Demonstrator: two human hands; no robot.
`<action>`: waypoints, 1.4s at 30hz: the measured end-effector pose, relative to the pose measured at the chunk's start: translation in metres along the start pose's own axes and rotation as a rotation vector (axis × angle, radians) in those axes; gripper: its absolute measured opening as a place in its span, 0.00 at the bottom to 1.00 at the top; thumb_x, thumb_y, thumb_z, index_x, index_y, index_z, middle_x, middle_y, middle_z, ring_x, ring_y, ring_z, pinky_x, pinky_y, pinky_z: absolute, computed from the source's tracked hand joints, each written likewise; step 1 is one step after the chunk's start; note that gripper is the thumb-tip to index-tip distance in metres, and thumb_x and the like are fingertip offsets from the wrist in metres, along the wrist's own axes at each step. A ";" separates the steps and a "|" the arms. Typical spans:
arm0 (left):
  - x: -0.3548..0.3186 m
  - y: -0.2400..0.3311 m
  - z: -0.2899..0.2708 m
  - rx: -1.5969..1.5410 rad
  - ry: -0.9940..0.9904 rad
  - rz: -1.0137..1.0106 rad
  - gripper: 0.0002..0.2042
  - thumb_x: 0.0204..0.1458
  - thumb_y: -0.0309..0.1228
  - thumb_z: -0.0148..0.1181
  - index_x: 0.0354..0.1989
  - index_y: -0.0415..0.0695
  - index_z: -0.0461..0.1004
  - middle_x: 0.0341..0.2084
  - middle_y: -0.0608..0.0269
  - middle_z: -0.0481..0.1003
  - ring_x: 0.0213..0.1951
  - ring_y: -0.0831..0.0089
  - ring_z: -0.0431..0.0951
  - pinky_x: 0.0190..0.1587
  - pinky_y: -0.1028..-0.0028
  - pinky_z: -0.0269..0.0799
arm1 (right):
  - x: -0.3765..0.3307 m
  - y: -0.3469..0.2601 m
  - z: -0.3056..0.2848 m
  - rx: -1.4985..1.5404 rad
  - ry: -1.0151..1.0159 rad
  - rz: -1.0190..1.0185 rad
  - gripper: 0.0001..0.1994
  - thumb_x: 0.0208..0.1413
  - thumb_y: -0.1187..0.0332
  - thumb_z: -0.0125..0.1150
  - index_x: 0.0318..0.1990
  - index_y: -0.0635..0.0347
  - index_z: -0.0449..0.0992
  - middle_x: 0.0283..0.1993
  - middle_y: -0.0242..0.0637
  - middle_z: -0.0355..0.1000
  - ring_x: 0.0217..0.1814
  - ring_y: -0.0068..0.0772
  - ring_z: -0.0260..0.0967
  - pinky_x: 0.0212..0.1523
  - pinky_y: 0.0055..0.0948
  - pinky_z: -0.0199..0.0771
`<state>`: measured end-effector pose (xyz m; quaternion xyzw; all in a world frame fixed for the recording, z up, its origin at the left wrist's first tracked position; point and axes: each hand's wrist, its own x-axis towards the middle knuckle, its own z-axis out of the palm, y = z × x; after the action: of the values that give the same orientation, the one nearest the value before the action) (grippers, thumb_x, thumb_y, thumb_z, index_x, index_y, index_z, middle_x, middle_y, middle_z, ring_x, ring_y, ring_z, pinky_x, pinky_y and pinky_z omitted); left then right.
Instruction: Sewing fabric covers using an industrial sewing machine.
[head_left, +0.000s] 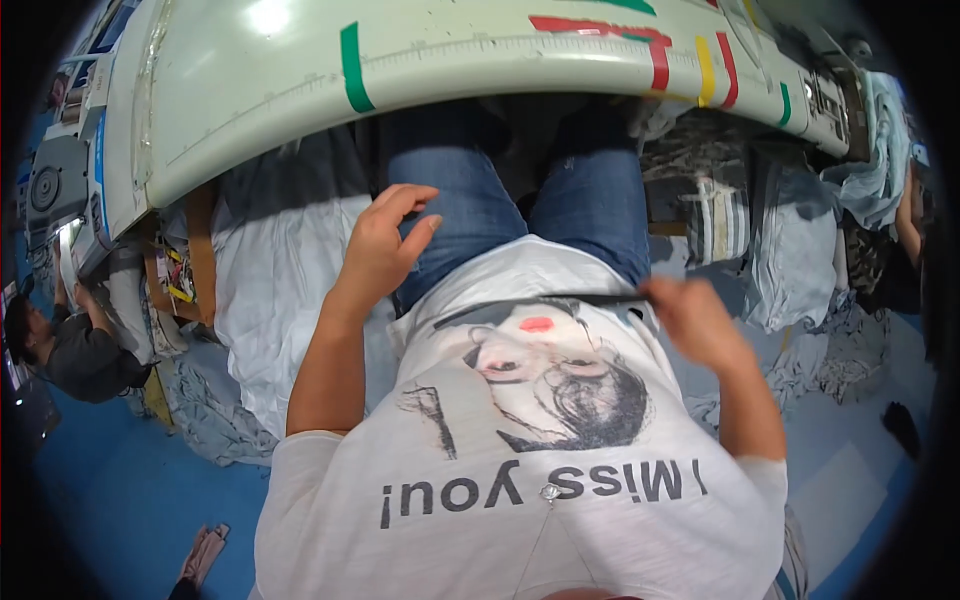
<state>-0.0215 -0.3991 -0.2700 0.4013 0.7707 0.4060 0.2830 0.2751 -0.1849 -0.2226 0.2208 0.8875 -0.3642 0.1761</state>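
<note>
Pale bench (pixel 250 90) bears coloured tapes (pixel 355 68) above blue floor (pixel 110 490); left hand (pixel 388 240) is half-open, empty; right hand (pixel 697 322) curls, hold unclear.

A thin, dark, strip-like item (pixel 605 298) ran nearly level across the lower front of a printed white shirt (pixel 530 430). Its right end met the blurred right hand (pixel 695 320); exact kind and grip indeterminate.

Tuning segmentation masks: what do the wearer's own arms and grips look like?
Left arm and right arm: short, loose white sleeves, bare below, wrists included. Left grip: five-fingered, ungloved. Right grip: no glove visible, but motion-blurred, so finer details can't be told. No cables or markings visible on either arm.
</note>
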 end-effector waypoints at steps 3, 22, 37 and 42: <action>0.013 0.017 -0.017 -0.056 -0.054 0.052 0.12 0.46 0.19 0.58 0.41 0.36 0.73 0.36 0.60 0.73 0.36 0.71 0.74 0.42 0.76 0.69 | -0.026 -0.008 0.018 -0.093 -0.291 0.268 0.11 0.45 0.67 0.56 0.37 0.60 0.72 0.30 0.57 0.72 0.34 0.60 0.70 0.35 0.47 0.70; 0.275 0.023 -0.100 0.506 0.473 0.186 0.15 0.49 0.32 0.61 0.43 0.38 0.73 0.39 0.54 0.71 0.37 0.64 0.75 0.42 0.69 0.71 | 0.077 -0.029 -0.044 0.063 -0.024 -0.084 0.22 0.45 0.71 0.64 0.50 0.65 0.70 0.48 0.50 0.70 0.51 0.52 0.66 0.52 0.39 0.66; 0.174 0.132 0.032 0.282 0.104 0.701 0.20 0.34 0.25 0.68 0.41 0.43 0.73 0.36 0.61 0.71 0.38 0.60 0.71 0.40 0.68 0.67 | 0.155 -0.035 -0.126 1.475 0.013 -0.049 0.12 0.58 0.70 0.54 0.47 0.66 0.71 0.38 0.38 0.73 0.37 0.24 0.72 0.38 0.22 0.73; 0.159 0.114 0.038 0.124 0.186 0.643 0.20 0.37 0.27 0.67 0.42 0.43 0.72 0.38 0.62 0.70 0.40 0.62 0.71 0.41 0.67 0.67 | 0.169 -0.030 -0.130 1.390 0.102 -0.095 0.10 0.59 0.72 0.53 0.45 0.68 0.73 0.34 0.38 0.73 0.32 0.22 0.72 0.33 0.21 0.72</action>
<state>-0.0309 -0.2093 -0.2095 0.6016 0.6503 0.4617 0.0441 0.0975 -0.0649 -0.1979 0.2602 0.4645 -0.8440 -0.0641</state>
